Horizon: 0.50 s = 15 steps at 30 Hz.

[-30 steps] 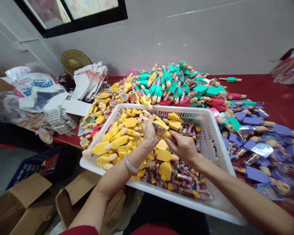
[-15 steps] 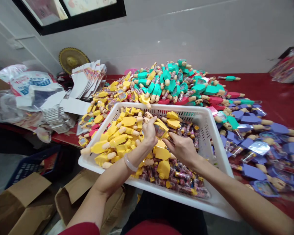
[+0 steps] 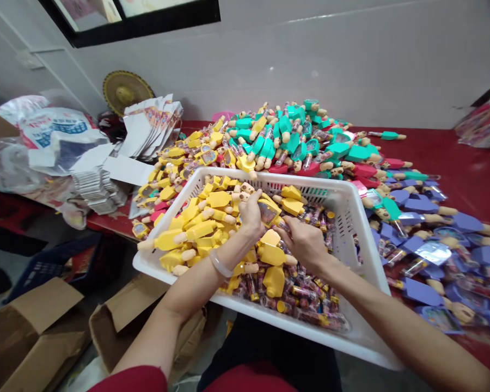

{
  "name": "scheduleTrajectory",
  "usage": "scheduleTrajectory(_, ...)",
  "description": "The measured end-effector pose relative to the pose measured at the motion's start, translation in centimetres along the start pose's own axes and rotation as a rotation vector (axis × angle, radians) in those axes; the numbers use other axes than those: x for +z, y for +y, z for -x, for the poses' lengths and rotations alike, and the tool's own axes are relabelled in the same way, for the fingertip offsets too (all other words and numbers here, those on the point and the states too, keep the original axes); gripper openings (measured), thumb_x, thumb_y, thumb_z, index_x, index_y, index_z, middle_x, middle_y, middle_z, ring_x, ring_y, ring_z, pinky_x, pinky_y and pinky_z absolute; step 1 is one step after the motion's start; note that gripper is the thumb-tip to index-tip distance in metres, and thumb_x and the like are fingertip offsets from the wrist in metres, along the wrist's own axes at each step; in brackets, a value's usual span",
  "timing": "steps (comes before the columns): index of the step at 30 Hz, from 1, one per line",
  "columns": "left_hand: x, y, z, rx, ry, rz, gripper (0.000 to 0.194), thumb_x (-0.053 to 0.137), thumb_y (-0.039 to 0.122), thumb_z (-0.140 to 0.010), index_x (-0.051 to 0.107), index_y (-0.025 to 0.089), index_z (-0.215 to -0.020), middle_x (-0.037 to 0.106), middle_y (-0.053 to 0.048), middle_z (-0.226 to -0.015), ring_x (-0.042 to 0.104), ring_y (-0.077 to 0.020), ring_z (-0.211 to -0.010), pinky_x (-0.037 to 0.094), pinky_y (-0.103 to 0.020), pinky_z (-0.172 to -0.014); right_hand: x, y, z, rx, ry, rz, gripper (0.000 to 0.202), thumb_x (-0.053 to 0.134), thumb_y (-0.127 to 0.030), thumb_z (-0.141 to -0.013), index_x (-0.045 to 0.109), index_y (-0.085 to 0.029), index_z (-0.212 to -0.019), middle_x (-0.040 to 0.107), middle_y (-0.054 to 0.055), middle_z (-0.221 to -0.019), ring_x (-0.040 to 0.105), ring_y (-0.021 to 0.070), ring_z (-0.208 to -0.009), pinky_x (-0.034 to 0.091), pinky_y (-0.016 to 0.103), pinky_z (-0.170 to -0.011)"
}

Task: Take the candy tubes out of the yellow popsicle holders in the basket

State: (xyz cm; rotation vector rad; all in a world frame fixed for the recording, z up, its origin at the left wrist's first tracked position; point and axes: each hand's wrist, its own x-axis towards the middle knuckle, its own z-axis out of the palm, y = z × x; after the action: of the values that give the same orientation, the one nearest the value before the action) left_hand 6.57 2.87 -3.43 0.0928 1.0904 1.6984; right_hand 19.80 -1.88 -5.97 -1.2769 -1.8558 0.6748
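Observation:
Over a white plastic basket, my left hand is closed around a yellow toy piece that has a picture window on its face. My right hand has its fingers closed on a small clear tube at the lower right end of that piece. Yellow pieces with beige knobs fill the basket's left side. Small clear tubes with yellow caps lie in its front and right parts.
Heaped behind the basket are yellow and green pieces; purple ones lie at the right on the red table. Folded cards and plastic bags are at the left. Cardboard boxes stand below.
The view has shifted slightly. Both hands stay together at the yellow piece, and the right hand has moved slightly away from it, with more of the tube showing between them.

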Motion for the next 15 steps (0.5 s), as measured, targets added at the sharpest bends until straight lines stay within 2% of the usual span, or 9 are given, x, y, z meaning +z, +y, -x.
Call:
scheduleTrajectory(2,0.0,-0.2,0.2,0.054,-0.078,-0.016,0.027,0.077,0.031,-0.067,0.055,0.015,-0.068,0.059,0.003,-0.060,0.059,-0.0107,-0.053,0.048,-0.022,-0.060,0.0,0.0,0.1,0.054,-0.080,-0.114,0.044,0.055,-0.062,-0.083,0.062,-0.018,-0.081,0.062,0.006,-0.071,0.054,0.0169,-0.060,0.039,0.026,-0.055)
scheduleTrajectory(4,-0.1,-0.2,0.5,0.092,-0.165,-0.034,0.030,0.077,0.033,-0.067,0.054,0.015,-0.065,0.060,0.002,-0.060,0.057,-0.0108,-0.051,0.047,-0.023,-0.057,-0.2,0.2,0.0,0.227,-0.304,-0.400,0.050,0.045,-0.066,-0.087,0.057,-0.020,-0.075,0.048,-0.002,-0.055,0.038,0.0111,-0.042,0.032,0.024,-0.044)
scheduleTrajectory(6,-0.1,-0.3,0.6,0.119,-0.220,-0.055,0.031,0.078,0.035,-0.064,0.056,0.014,-0.065,0.061,0.000,-0.060,0.056,-0.0110,-0.049,0.046,-0.023,-0.055,-0.5,0.4,-0.2,0.397,-0.537,-0.662,0.055,0.035,-0.070,-0.089,0.056,-0.020,-0.077,0.032,-0.009,-0.048,0.019,0.0081,-0.034,0.023,0.023,-0.037)
scheduleTrajectory(7,-0.1,-0.2,0.5,0.125,-0.233,-0.064,0.031,0.078,0.035,-0.063,0.056,0.014,-0.065,0.061,0.000,-0.060,0.056,-0.0113,-0.049,0.046,-0.024,-0.055,-0.6,0.6,-0.4,0.442,-0.606,-0.724,0.058,0.031,-0.071,-0.089,0.056,-0.020,-0.080,0.028,-0.010,-0.047,0.015,0.0080,-0.033,0.020,0.023,-0.035)
scheduleTrajectory(8,-0.2,-0.2,0.4,0.129,-0.234,-0.068,0.030,0.078,0.034,-0.063,0.056,0.014,-0.064,0.061,0.000,-0.060,0.056,-0.0116,-0.049,0.046,-0.024,-0.055,-0.6,0.6,-0.5,0.447,-0.616,-0.721,0.058,0.030,-0.071,-0.090,0.057,-0.020,-0.083,0.029,-0.010,-0.047,0.016,0.0082,-0.033,0.020,0.023,-0.035)
scheduleTrajectory(9,-0.2,-0.2,0.1,0.133,-0.222,-0.065,0.030,0.078,0.033,-0.063,0.055,0.014,-0.064,0.061,0.000,-0.059,0.057,-0.0118,-0.050,0.047,-0.024,-0.056,-0.6,0.6,-0.6,0.413,-0.560,-0.657,0.057,0.033,-0.071,-0.089,0.058,-0.020,-0.084,0.033,-0.009,-0.048,0.022,0.0088,-0.033,0.022,0.023,-0.036)
scheduleTrajectory(13,-0.3,-0.2,-0.8,0.132,-0.095,-0.033,0.029,0.078,0.030,-0.062,0.053,0.015,-0.065,0.059,0.003,-0.057,0.058,-0.0110,-0.051,0.048,-0.023,-0.059,-0.3,-0.1,-0.1,0.104,-0.104,-0.197,0.049,0.061,-0.067,-0.077,0.061,-0.019,-0.084,0.059,0.004,-0.068,0.051,0.0146,-0.056,0.035,0.024,-0.050)
scheduleTrajectory(14,-0.3,-0.2,-0.8,0.117,-0.091,-0.036,0.030,0.079,0.030,-0.063,0.053,0.015,-0.065,0.059,0.003,-0.057,0.058,-0.0112,-0.051,0.048,-0.023,-0.059,-0.2,-0.3,0.1,0.077,-0.068,-0.170,0.047,0.062,-0.066,-0.077,0.061,-0.019,-0.083,0.059,0.004,-0.070,0.052,0.0152,-0.059,0.036,0.024,-0.051)
scheduleTrajectory(15,-0.3,-0.1,-0.7,0.097,-0.106,-0.045,0.031,0.079,0.031,-0.063,0.053,0.015,-0.064,0.059,0.003,-0.057,0.058,-0.0117,-0.051,0.049,-0.024,-0.059,0.0,-0.4,0.3,0.097,-0.097,-0.210,0.047,0.059,-0.067,-0.079,0.060,-0.019,-0.081,0.058,0.004,-0.067,0.050,0.0147,-0.056,0.035,0.024,-0.050)
